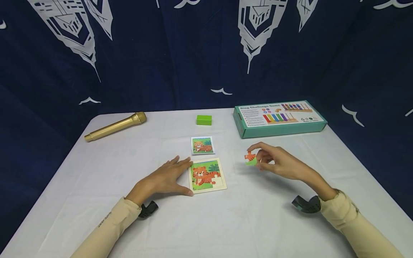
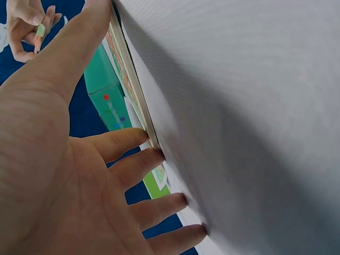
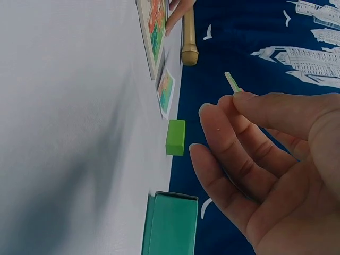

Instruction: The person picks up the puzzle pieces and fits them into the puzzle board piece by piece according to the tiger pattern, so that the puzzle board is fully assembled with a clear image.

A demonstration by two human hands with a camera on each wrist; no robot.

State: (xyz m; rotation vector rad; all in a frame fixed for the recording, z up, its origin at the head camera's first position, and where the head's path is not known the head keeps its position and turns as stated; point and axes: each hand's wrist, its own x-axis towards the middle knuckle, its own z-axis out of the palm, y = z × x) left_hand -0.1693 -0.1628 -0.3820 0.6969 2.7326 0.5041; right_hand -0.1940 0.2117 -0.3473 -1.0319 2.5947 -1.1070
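On the white table lies a wooden tiger jigsaw puzzle [image 1: 206, 175], with a bare gap at its lower right corner. My left hand [image 1: 167, 177] lies spread along the puzzle's left edge, thumb and fingertips touching the frame. In the left wrist view the fingers [image 2: 133, 167] are straight against that edge. To the right of the puzzle, my right hand [image 1: 279, 161] pinches a puzzle piece [image 1: 250, 158], orange with a green bottom, raised above the table. The piece [image 3: 232, 82] appears edge-on in the right wrist view, between thumb and finger.
A small tiger picture card [image 1: 202, 145] lies just beyond the puzzle. Behind it is a green block [image 1: 204, 120]. A gold microphone-shaped object [image 1: 116, 127] rests at the back left, and a teal game box [image 1: 279, 118] at the back right. A dark blue curtain [image 1: 200, 53] hangs behind.
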